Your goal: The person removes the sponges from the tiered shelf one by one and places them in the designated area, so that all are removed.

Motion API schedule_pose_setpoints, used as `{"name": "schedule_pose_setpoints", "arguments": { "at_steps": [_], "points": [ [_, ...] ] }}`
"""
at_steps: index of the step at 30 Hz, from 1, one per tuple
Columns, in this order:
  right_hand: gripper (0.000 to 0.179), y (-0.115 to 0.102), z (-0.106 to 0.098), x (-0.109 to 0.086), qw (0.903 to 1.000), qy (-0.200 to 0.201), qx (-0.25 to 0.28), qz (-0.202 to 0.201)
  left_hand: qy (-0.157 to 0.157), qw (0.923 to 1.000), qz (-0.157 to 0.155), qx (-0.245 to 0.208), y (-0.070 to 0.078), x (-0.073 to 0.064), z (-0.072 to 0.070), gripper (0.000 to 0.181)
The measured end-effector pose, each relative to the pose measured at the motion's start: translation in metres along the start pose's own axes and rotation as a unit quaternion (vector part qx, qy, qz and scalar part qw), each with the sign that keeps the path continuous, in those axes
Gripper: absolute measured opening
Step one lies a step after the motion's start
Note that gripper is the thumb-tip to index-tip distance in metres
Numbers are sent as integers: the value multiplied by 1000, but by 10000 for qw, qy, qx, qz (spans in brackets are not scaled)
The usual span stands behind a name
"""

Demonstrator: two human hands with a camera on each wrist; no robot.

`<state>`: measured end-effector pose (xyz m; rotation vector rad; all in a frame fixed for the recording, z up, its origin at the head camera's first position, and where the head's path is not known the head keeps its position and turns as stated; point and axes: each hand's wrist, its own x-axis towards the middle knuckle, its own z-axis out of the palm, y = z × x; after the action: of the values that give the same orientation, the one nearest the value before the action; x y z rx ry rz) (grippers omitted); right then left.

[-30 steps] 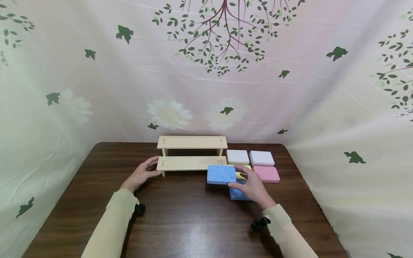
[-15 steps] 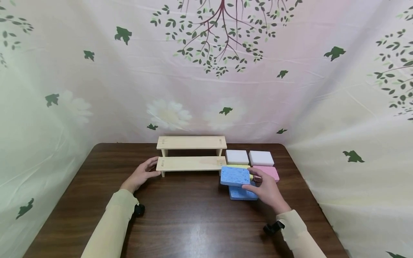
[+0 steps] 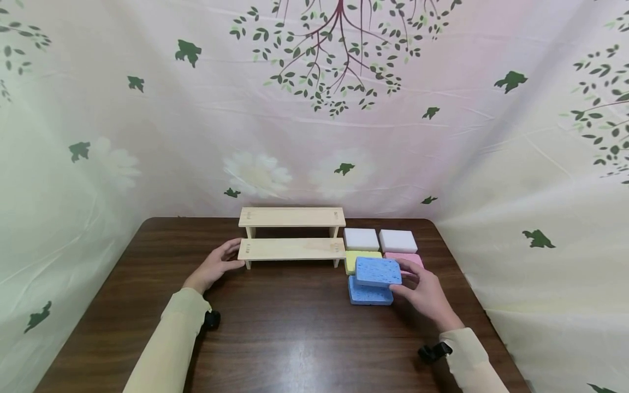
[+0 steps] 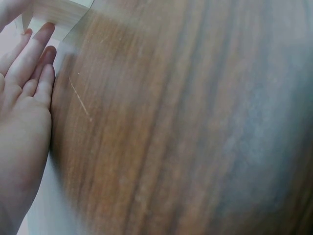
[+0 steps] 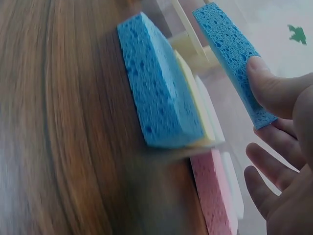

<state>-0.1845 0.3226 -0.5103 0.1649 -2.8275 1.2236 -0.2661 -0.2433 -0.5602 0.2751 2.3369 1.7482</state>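
Note:
My right hand [image 3: 426,292] pinches a blue sponge [image 3: 378,271] by its right end, thumb on the near side and fingers on the far side. It is held raised, overlapping a second blue sponge [image 3: 369,293] on the table in the head view. In the right wrist view the thumb [image 5: 261,78] presses the held sponge's face while the lower fingers stand apart. At the left end of a pale wooden two-step rack [image 3: 292,249], my left hand [image 3: 216,265] rests with its fingertips at the lower step. Its fingers [image 4: 36,58] look mostly straight in the left wrist view.
Behind the lower blue sponge lie a yellow sponge [image 3: 351,262] and a partly covered pink sponge [image 3: 405,257]. Two white sponges, one at the left [image 3: 361,239] and another at the right [image 3: 398,240], lie farther back. A printed curtain hangs around the brown table [image 3: 295,327].
My right hand has moved rightward with the blue sponge, from beside the rack's right end to above the lower blue sponge. The yellow sponge shows more. My left hand stays in place.

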Motion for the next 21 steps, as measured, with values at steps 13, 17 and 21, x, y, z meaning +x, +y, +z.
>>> {"name": "schedule_pose_setpoints", "arguments": {
  "at_steps": [13,17,21],
  "points": [
    [71,30,-24,-12,9990,201,-372,-107,-25,10000,-17,11,2,1,-1,80],
    [70,36,-29,-19,9986,212,-480,-96,-16,10000,-69,21,2,1,-1,81],
    [68,44,-32,-26,9982,275,-524,-68,-27,10000,-73,22,2,1,0,80]
  ]
}}
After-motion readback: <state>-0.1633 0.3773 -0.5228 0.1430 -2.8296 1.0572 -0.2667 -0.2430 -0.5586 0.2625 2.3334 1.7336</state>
